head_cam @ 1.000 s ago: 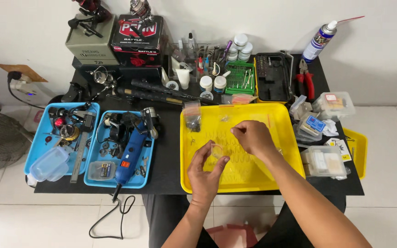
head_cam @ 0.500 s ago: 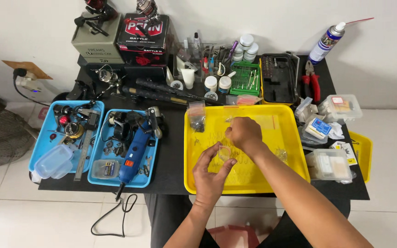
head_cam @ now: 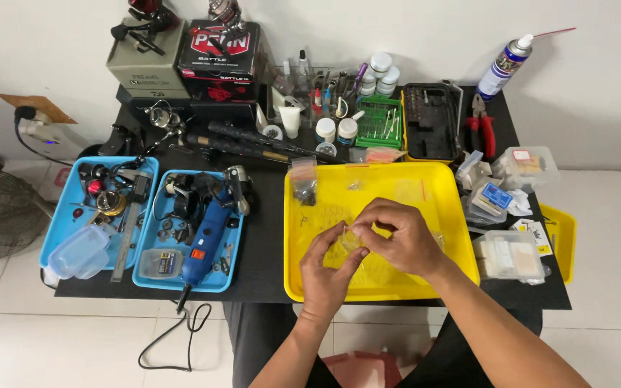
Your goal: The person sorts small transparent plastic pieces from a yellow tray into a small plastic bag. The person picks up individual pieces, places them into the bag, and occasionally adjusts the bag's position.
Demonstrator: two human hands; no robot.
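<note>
Fingers of left hand and right hand pinched together on small clear bag, above yellow tray. Far left of fingers, blue trays with blue rotary tool; right of fingers, clear plastic boxes.

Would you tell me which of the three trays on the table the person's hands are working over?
The large yellow tray, right of the two blue trays. Both the left hand and right hand hover over it; the blue ones hold only tools and parts.
</note>
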